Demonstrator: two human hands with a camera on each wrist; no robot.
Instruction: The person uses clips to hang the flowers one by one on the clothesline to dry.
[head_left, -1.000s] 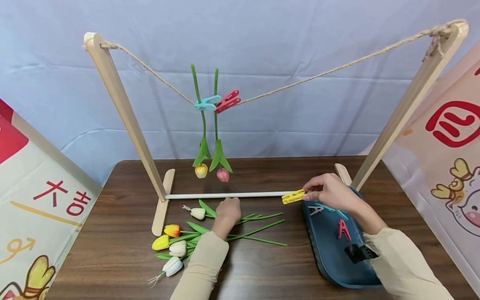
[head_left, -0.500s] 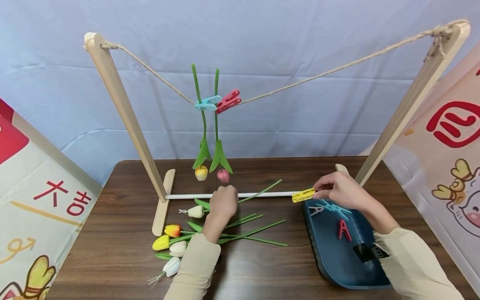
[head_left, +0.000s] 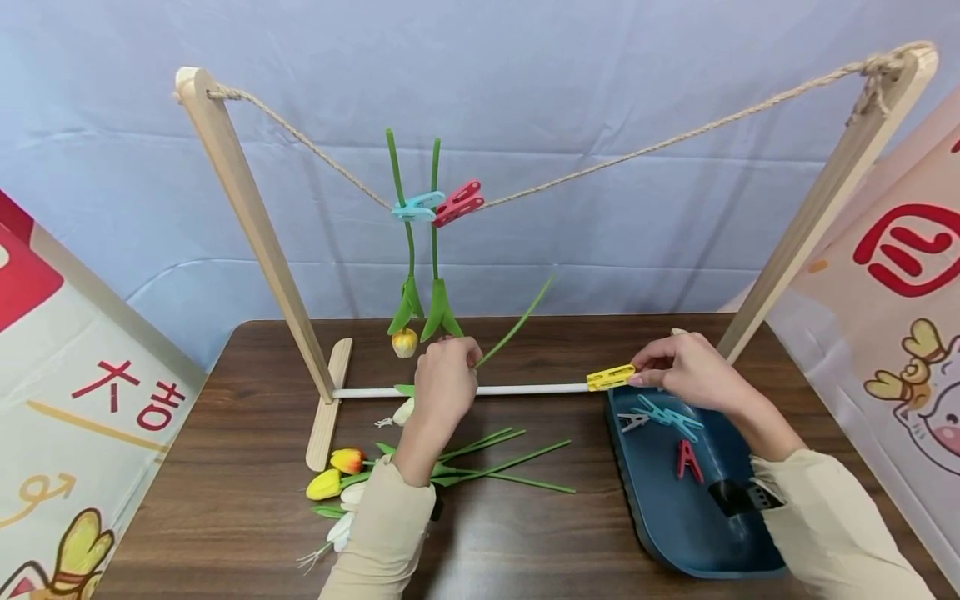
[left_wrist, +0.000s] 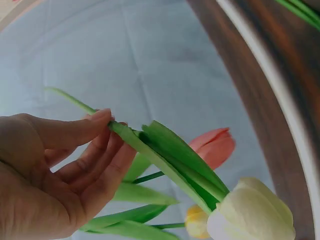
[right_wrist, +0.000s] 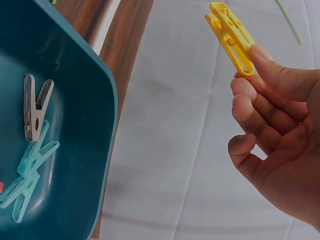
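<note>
My left hand (head_left: 447,383) pinches the green stem of a cream-white artificial tulip (left_wrist: 255,210) between thumb and fingers. Its bloom points down to the left and its stem slants up to the right, above the table. In my right hand (head_left: 693,371) a yellow clothespin (head_left: 611,377) is pinched by one end, above the far rim of the blue basin (head_left: 626,500). On the rope (head_left: 645,152) hang a yellow tulip (head_left: 404,342), held by a light blue clothespin (head_left: 417,206), and a pink tulip (left_wrist: 215,149), held by a red clothespin (head_left: 458,203).
Several tulips (head_left: 324,485) lie on the table left of centre, stems pointing right. A grey clothespin (head_left: 633,421), light blue clothespins (head_left: 667,417) and a red clothespin (head_left: 688,461) lie in the basin. Wooden posts (head_left: 255,233) and a white crossbar (head_left: 525,389) frame the space.
My left hand has lifted the cream-white tulip off the table, moving up and away, its stem tilting upward. My right hand has shifted slightly right and up with the yellow clothespin.
</note>
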